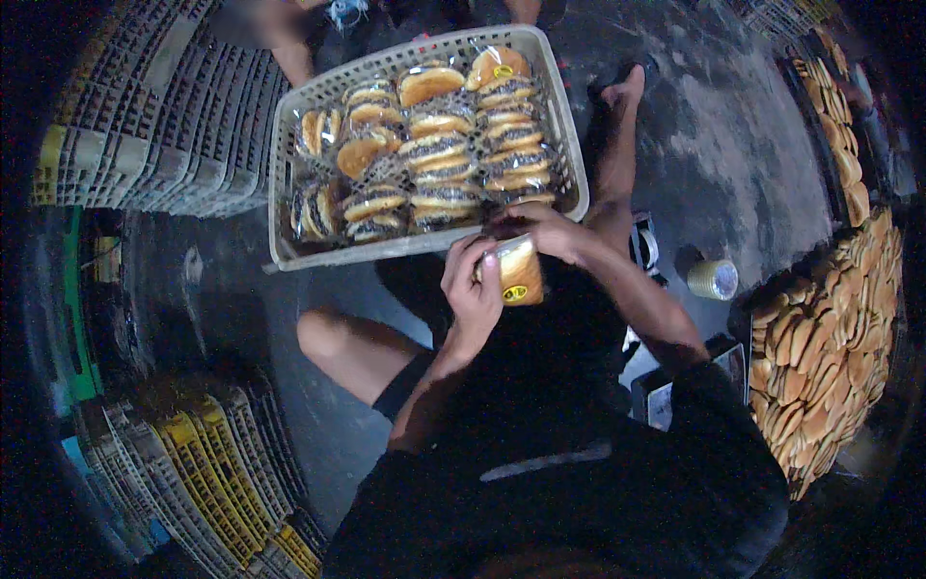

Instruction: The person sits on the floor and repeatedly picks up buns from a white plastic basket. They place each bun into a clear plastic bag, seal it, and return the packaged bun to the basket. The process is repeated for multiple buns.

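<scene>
My left hand (472, 279) holds a bread bun in a clear wrapper (522, 271) with a yellow and black sticker, in front of my dark shirt. At the upper end of this package, my right hand (544, 230) has its fingers curled close to the near rim of the crate. Shadow hides those fingertips, so their grip is unclear. Just beyond both hands lies a pale plastic crate (347, 255), tilted in view. Inside it, clear-wrapped buns with a dark filling (438, 155) form several rows.
Stacked crates stand at left, grey ones (181, 123) above and grey-yellow ones (210, 463) below. A large heap of unwrapped buns (817, 354) is at right, near a roll-shaped stack (712, 279) on the floor. Another person's limb (293, 61) shows behind the crate.
</scene>
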`<act>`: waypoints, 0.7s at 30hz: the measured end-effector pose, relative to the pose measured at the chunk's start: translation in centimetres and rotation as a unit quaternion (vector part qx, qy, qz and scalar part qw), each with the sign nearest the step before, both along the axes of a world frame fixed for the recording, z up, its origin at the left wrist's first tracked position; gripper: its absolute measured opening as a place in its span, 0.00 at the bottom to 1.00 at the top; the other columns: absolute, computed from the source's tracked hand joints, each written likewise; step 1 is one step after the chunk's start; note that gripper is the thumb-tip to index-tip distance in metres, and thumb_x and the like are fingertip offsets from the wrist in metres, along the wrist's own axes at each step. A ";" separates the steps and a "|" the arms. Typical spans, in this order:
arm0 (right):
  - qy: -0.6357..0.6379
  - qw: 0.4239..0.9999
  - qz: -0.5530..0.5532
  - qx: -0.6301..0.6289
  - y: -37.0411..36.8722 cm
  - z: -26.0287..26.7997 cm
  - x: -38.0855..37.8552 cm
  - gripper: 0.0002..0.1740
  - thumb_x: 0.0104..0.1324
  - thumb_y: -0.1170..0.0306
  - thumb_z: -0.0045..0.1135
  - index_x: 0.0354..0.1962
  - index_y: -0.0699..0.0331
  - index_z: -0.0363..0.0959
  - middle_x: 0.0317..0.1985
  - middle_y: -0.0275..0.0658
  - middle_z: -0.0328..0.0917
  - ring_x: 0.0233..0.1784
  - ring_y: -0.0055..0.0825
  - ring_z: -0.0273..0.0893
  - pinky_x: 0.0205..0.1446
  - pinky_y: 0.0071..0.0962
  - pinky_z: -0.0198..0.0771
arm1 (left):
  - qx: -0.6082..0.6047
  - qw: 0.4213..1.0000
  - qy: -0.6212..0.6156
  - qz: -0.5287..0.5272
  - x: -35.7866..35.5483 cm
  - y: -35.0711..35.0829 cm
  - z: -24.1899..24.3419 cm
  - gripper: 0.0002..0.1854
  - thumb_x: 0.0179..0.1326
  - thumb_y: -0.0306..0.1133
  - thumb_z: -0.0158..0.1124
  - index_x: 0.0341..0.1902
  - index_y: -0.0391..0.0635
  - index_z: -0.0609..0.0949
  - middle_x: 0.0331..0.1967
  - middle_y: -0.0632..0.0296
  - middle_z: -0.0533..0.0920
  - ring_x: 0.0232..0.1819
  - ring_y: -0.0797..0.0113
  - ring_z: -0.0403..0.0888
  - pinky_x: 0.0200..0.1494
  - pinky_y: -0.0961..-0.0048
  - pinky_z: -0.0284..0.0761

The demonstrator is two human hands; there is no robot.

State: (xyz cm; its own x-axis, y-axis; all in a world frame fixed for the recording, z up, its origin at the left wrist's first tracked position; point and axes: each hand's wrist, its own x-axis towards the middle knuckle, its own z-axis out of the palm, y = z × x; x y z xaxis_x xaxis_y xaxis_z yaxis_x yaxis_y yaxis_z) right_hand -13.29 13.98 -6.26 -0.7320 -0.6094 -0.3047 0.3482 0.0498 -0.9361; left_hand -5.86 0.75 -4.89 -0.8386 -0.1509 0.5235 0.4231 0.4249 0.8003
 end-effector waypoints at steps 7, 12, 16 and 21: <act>0.040 0.988 -0.022 0.149 -1.1 1.2 -2.9 0.31 0.55 0.57 0.57 0.48 0.72 0.63 0.43 0.40 0.71 0.46 0.23 0.67 0.49 0.25 0.64 | 0.112 0.973 -0.177 0.092 -11.3 -3.6 0.3 0.12 0.61 0.32 0.45 0.35 0.35 0.74 0.30 0.55 0.75 0.35 0.66 0.71 0.41 0.71 0.66; -0.139 0.974 -0.166 -0.061 2.9 -0.4 -2.1 0.36 0.59 0.55 0.48 0.57 0.69 0.49 0.52 0.45 0.64 0.51 0.35 0.67 0.51 0.38 0.65 | -0.193 0.968 0.146 0.062 -26.2 -6.2 -1.7 0.11 0.60 0.32 0.46 0.38 0.40 0.74 0.33 0.53 0.74 0.37 0.55 0.71 0.47 0.64 0.64; -0.238 0.944 -0.178 -0.145 5.6 -2.2 0.7 0.34 0.58 0.52 0.48 0.56 0.64 0.52 0.51 0.43 0.63 0.53 0.36 0.64 0.53 0.40 0.62 | -0.386 0.885 -0.160 -0.202 -34.2 -7.7 -5.3 0.14 0.52 0.28 0.55 0.44 0.46 0.73 0.41 0.56 0.73 0.46 0.53 0.68 0.52 0.62 0.63; -0.253 0.916 -0.252 -0.185 7.3 -3.2 2.3 0.30 0.58 0.54 0.49 0.52 0.61 0.57 0.47 0.42 0.66 0.51 0.35 0.65 0.52 0.37 0.61 | -0.504 0.863 -0.020 -0.012 -37.5 -6.9 -9.3 0.35 0.38 0.22 0.63 0.55 0.42 0.64 0.50 0.53 0.68 0.54 0.50 0.64 0.55 0.62 0.64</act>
